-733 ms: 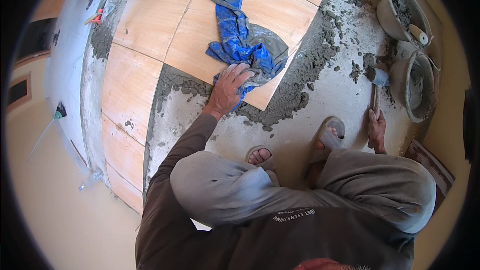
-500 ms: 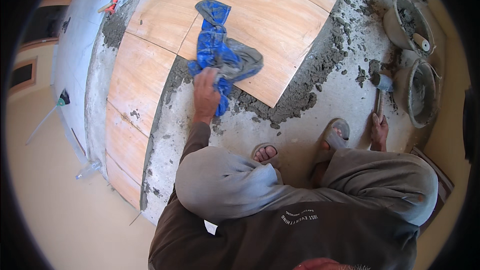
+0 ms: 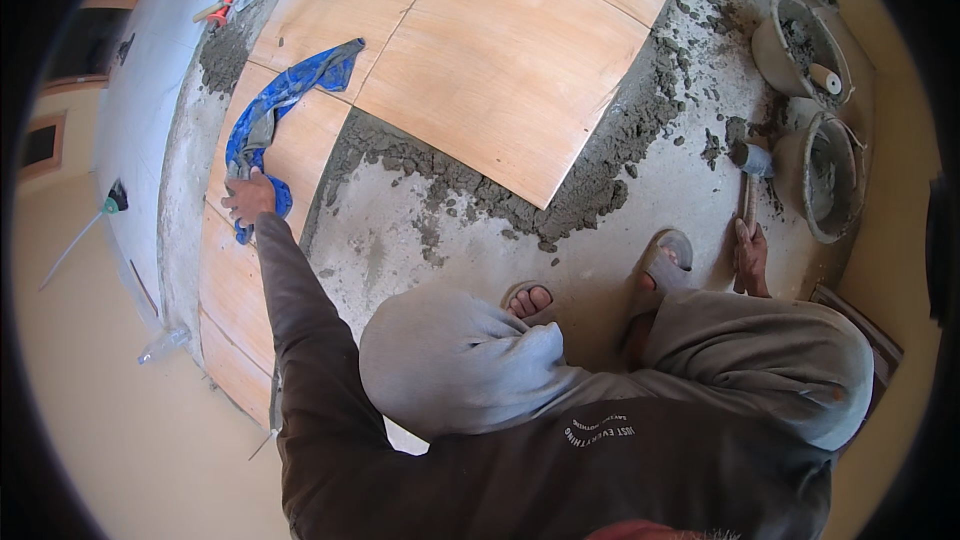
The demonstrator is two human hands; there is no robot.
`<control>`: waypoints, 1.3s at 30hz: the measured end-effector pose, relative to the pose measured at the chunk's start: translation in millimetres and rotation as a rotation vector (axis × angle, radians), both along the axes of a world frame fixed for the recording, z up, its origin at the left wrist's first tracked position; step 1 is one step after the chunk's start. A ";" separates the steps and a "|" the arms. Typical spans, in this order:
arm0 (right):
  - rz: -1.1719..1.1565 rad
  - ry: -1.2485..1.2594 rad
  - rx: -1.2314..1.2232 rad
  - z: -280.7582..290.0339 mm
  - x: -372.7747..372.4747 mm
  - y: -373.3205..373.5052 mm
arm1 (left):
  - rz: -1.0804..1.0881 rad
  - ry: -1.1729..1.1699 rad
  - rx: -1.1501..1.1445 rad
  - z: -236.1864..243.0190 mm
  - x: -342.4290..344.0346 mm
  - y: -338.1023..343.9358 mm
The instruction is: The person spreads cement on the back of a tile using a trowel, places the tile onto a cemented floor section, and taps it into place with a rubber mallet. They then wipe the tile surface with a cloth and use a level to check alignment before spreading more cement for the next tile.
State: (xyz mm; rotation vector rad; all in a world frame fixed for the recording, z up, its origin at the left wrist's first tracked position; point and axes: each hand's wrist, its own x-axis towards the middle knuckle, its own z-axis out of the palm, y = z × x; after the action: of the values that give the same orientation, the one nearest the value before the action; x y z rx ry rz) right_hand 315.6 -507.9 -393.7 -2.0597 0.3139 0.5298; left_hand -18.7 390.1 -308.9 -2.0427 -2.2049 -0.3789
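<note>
On wood-look tiles (image 3: 305, 140), the blue-grey cloth (image 3: 283, 93), its curved long axis slanted away and rightward, is covered by the left hand (image 3: 250, 197), fingers spread, any grip being impossible to tell, while a mallet (image 3: 751, 190), head pointed away, is clasped by the right hand (image 3: 750, 258), and white lettering (image 3: 600, 432) is borne by the dark shirt (image 3: 480, 485).

"What's underfoot?"

"Wood-look tiles (image 3: 510, 70) in the middle, bare grey concrete (image 3: 600, 255) beside them, and a pale, smooth floor (image 3: 140, 120) off to the left."

"And around that?"

"A cream wall (image 3: 890, 220) on the right. At far left, a brown frame (image 3: 60, 140) surrounds a dark panel (image 3: 40, 146). The light is soft."
</note>
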 end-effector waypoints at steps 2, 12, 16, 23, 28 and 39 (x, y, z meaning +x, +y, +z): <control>0.001 -0.008 -0.030 7.8 1.2 2.0 | -0.338 -0.068 -0.116 -47.2 3.5 -25.0; 0.078 0.005 -0.347 41.8 -1.8 -18.0 | -0.182 0.056 -0.533 -70.8 -38.9 19.8; 0.289 -0.037 -0.522 33.9 31.2 0.9 | -0.192 0.093 -0.337 -30.9 -125.4 109.4; 0.718 -0.297 -0.945 69.3 146.6 18.3 | -0.599 -0.160 -0.358 50.8 -85.0 15.9; 0.880 -0.759 -0.859 145.0 242.0 152.7 | -0.734 -0.475 -0.543 162.5 -12.5 -126.6; 0.748 -1.090 -0.622 78.5 480.6 289.5 | -0.263 -0.348 -0.922 72.9 -160.7 -484.2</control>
State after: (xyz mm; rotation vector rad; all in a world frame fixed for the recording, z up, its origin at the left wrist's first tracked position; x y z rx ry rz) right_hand 796.2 -218.4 -315.2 -2.6958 -1.0834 -0.3884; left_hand -179.3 -94.1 -236.0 -2.9089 -2.6163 0.3946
